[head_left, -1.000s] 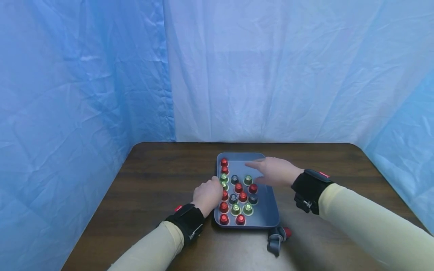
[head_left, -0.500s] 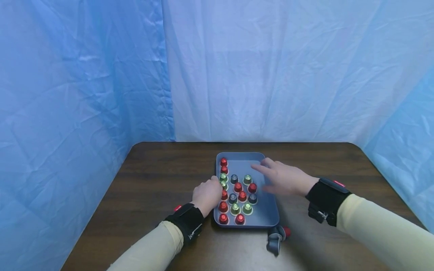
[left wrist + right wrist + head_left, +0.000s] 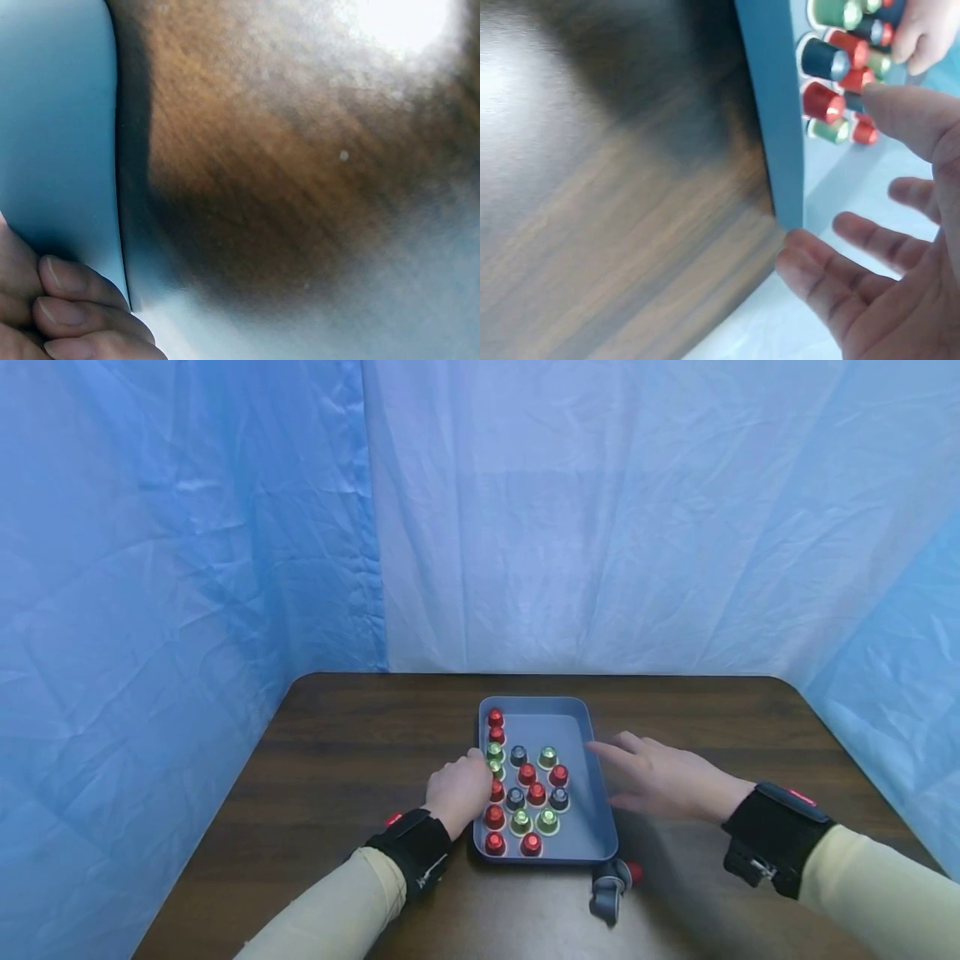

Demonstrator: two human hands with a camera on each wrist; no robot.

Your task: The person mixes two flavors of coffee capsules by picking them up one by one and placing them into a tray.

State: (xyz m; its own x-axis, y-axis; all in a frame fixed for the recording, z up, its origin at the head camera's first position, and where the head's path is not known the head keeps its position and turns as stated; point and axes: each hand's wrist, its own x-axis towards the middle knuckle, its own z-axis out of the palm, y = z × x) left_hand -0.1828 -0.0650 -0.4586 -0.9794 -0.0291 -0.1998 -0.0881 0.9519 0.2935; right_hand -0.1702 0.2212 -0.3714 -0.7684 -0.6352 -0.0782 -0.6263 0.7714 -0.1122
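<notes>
A shallow blue-grey tray [image 3: 592,827] lies on the table, holding several coffee capsules in red, green and dark blue-grey. One column of capsules runs along its left side, starting with a red capsule [image 3: 496,717] at the far corner; others stand across the middle. My left hand [image 3: 457,792] grips the tray's left rim, its fingertips [image 3: 67,274] curled at the wall in the left wrist view. At the right rim, my right hand [image 3: 663,777] hovers with fingers spread and nothing in it. In the right wrist view its thumb [image 3: 911,112] overlaps the capsules.
On the dark wooden table [image 3: 360,735], a dark grey curved object [image 3: 606,897] with a red end lies by the tray's near right corner. Blue sheeting [image 3: 600,527] hangs behind the table and at both sides.
My right hand has drawn back to the right, from over the tray to its right rim, fingers spread. My left hand and the capsules have stayed in place.
</notes>
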